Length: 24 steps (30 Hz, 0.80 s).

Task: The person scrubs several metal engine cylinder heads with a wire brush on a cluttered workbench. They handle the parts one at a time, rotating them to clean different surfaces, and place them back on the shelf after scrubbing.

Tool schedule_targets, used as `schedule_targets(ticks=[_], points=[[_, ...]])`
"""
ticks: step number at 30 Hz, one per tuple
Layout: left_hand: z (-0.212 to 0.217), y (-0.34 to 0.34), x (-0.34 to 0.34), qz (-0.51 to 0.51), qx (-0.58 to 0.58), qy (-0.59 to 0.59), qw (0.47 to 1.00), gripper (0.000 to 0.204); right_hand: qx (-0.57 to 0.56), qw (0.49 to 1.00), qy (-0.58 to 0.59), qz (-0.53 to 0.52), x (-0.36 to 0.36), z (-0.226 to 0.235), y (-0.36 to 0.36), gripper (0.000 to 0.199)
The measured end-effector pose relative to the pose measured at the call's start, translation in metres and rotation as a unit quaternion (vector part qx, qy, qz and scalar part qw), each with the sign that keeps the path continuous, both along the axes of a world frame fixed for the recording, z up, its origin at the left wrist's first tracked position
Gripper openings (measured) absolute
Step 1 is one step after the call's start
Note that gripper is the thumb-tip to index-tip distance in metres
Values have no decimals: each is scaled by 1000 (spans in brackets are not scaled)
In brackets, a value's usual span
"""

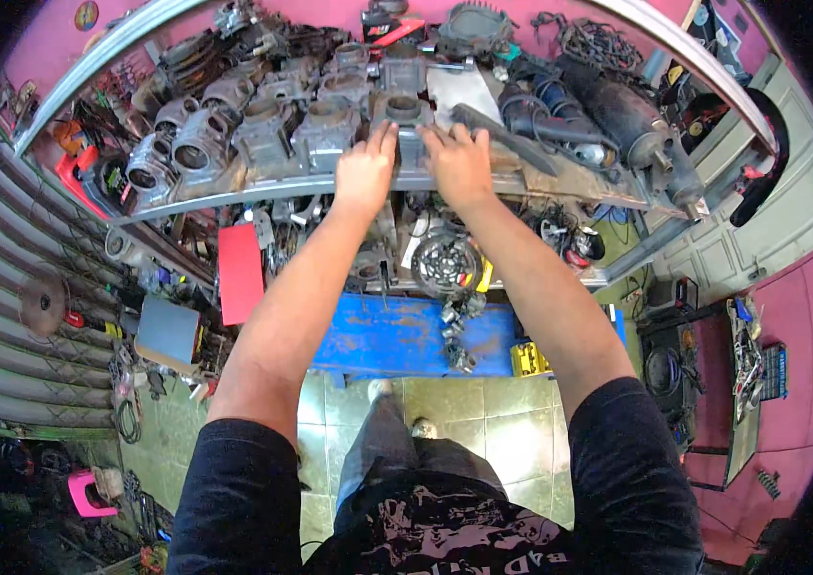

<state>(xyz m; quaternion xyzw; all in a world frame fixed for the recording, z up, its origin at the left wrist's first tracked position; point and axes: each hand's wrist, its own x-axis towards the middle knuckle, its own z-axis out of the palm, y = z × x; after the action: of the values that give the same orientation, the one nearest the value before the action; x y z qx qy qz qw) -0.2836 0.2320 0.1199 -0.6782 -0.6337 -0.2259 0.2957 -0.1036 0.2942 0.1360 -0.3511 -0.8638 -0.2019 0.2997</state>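
Observation:
Both my arms reach forward to the upper metal shelf (330,185). My left hand (366,172) is at the left side of a grey engine cylinder block (404,111) with a round bore on top. At its right side is my right hand (461,168), with the fingers stretched forward and the thumb side turned inward. The block sits between the two hands, gripped from both sides; its underside is hidden. Similar cylinder blocks (326,123) crowd the shelf to the left. Just right of my right hand lies a long dark flat part (507,142).
Exhaust mufflers (622,120) and dark hoses fill the shelf's right end. Below, a lower shelf holds a round metal wheel part (446,264). A blue bench (382,335) carries small metal parts and a yellow box (529,359). A red panel (240,273) hangs at left.

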Motion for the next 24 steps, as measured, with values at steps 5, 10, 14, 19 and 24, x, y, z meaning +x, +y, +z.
schedule_targets(ticks=[5, 10, 14, 19, 24], points=[[1, 23, 13, 48, -14, -35, 998, 52, 0, 999, 17, -32, -7, -3, 24, 52], [-4, 41, 17, 70, 12, -64, 995, 47, 3, 999, 38, -36, -14, -5, 39, 50], [7, 54, 27, 107, -39, -66, 991, 46, 5, 998, 41, -50, -19, -6, 56, 45], [-1, 72, 16, 97, 7, -82, 992, 39, -18, 996, 22, -81, -32, -2, 63, 41], [3, 86, 19, 99, 2, -95, 991, 25, 4, 996, 35, -80, -33, -4, 76, 39]])
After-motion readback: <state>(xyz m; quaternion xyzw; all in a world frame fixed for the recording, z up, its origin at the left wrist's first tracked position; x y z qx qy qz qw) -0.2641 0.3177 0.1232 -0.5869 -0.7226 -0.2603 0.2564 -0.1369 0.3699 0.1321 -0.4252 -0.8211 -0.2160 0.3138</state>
